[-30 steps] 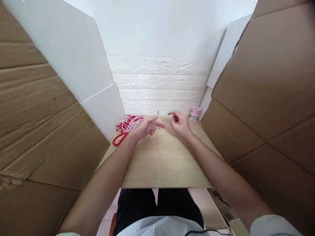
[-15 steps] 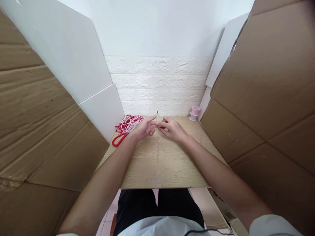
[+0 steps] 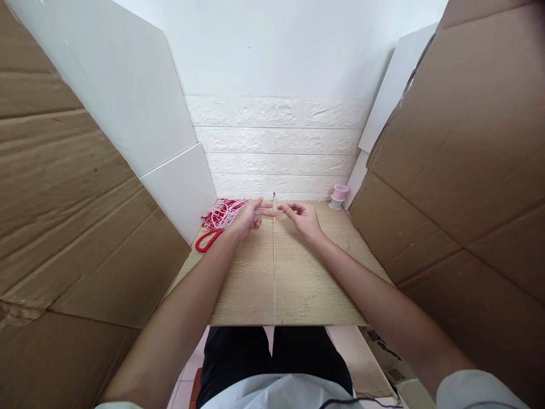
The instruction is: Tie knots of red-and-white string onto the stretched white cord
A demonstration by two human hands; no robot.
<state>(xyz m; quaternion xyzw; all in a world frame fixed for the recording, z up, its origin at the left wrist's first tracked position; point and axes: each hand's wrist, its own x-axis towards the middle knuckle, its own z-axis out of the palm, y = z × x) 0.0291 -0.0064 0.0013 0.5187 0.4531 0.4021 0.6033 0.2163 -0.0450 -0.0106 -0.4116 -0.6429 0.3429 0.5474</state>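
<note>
A thin pale cord (image 3: 275,272) runs straight down the middle of the table, from a small dark hook (image 3: 275,194) at the wall to the front edge. My left hand (image 3: 250,218) is at the cord's far end, two fingers stretched out towards it and the lower fingers curled; its fingertips reach the cord. On the other side, my right hand (image 3: 301,217) pinches thumb and forefinger close to the cord. A fine thread, barely visible, seems to be in that pinch and trails over the table.
Red-handled scissors (image 3: 208,241) lie at left beside a tangled heap of red and white cords (image 3: 223,213). Two stacked spools (image 3: 339,196), one pink, stand at the back right. Cardboard walls (image 3: 76,216) flank both sides, and a white brick-patterned wall (image 3: 272,139) is behind.
My hands have moved apart: the right fingers drew slightly right, away from the left fingertips they were touching. The left fingers are straighter. The view shifted a little.
</note>
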